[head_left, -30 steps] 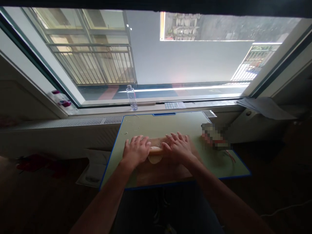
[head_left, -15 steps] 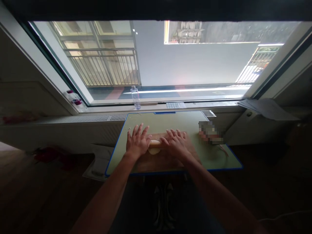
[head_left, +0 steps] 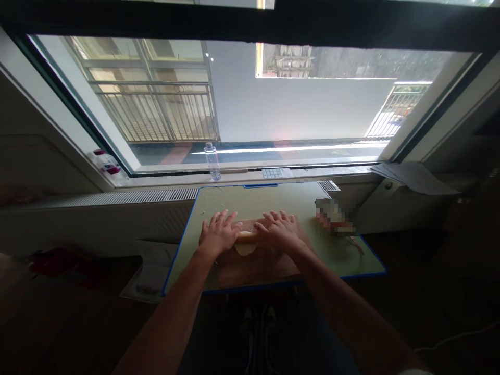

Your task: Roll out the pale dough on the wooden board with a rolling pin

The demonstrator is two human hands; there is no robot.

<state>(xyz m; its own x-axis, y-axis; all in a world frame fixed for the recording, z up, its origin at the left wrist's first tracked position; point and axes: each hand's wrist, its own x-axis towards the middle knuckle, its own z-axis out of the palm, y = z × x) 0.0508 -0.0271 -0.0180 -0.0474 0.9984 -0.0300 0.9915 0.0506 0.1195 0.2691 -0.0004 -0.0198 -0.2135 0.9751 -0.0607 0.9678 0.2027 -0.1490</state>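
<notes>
Both my hands lie on a wooden rolling pin [head_left: 247,238], whose middle shows between them. My left hand [head_left: 219,233] rests on its left end, fingers spread and pointing forward. On the other end is my right hand [head_left: 281,230], also flat with the fingers stretched out. The palms hide both ends of the pin. Beneath the pin is a pale, flattened piece of dough [head_left: 245,249]; most of what shows lies on the near side. A brown wooden board [head_left: 265,268] supports the dough.
The board lies on a pale green table with a blue rim [head_left: 336,263]. A pixelated object [head_left: 334,216] sits at the right. Behind, a clear bottle [head_left: 212,162] stands on the windowsill, near a white gridded item [head_left: 276,173]. Papers [head_left: 414,177] lie at the right.
The whole view has shifted, so the table and window appear lower and slightly left. Both hands stay on the rolling pin, and a little more dough shows on its near side.
</notes>
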